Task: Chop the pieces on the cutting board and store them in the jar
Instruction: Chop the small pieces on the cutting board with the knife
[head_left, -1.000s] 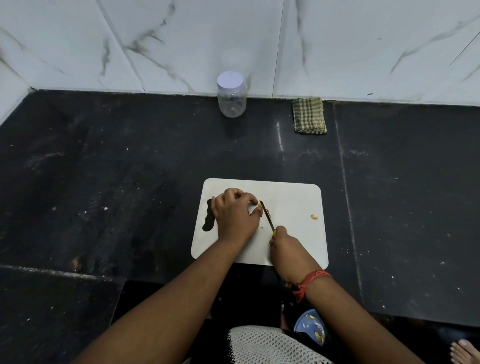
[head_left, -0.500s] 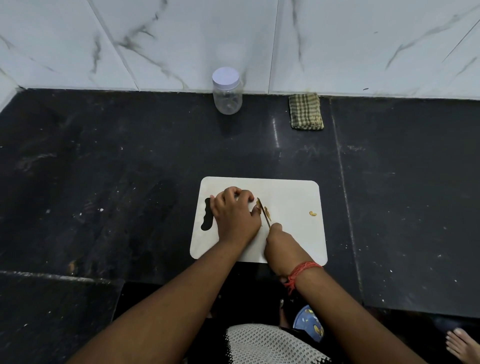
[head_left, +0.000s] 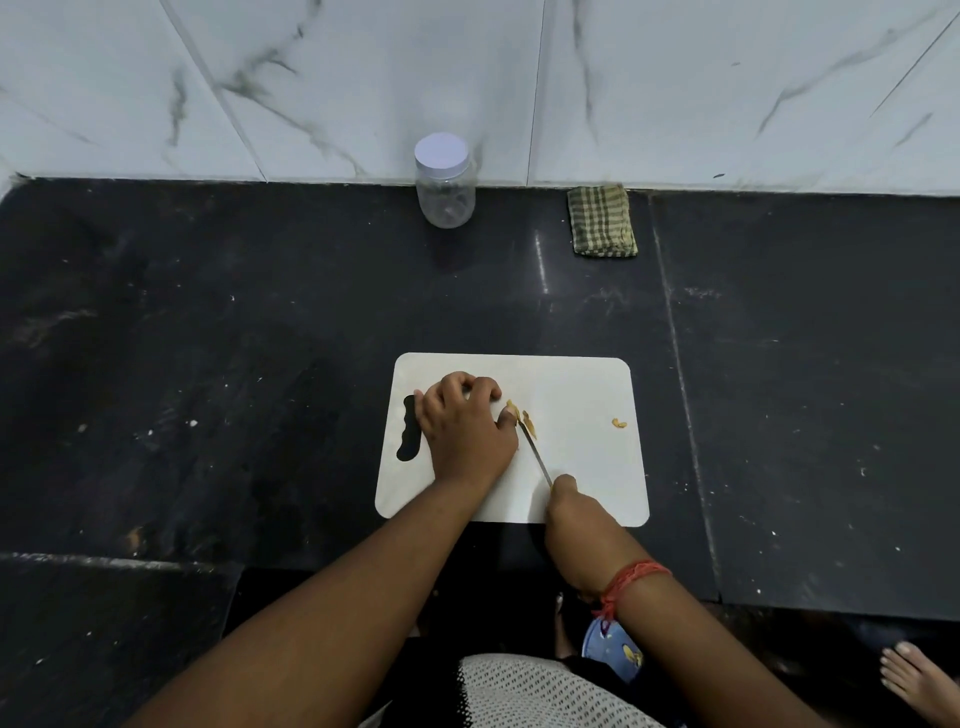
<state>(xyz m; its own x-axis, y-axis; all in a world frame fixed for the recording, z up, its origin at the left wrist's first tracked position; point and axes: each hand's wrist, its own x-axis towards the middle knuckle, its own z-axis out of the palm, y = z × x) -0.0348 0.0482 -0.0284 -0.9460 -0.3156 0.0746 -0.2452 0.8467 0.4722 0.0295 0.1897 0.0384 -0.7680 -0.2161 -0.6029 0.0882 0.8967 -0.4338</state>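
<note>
From the head camera, looking down: the left hand (head_left: 465, 431) sits on the white cutting board (head_left: 571, 384), knuckles up, fingers curled under, with the thumb and forefinger tips bunched at a small yellowish piece (head_left: 511, 408). Whether they pinch it or only press it down I cannot tell. The right hand (head_left: 569, 512) is at the board's near edge, fingers wrapped round the handle of a thin knife (head_left: 535, 452); the handle itself is hidden inside the fist. The blade runs up and to the left, its tip meeting the pieces right beside the left thumb. A second sliver (head_left: 529, 423) lies against the blade on its right side. One more small piece (head_left: 619, 423) lies alone near the board's right edge, well apart from the hands.

The board lies flat on a dark stone floor (head_left: 208, 364), with its black handle cut-out (head_left: 409, 428) just left of the left hand. The right half of the board is bare white surface apart from that lone piece. The jar (head_left: 445, 182), clear with a pale lid screwed on, stands upright far back against the marble wall (head_left: 363, 78), well apart from the board. A folded checked cloth (head_left: 601, 221) lies to the jar's right, also by the wall. Bare dark floor stretches between board and jar.
</note>
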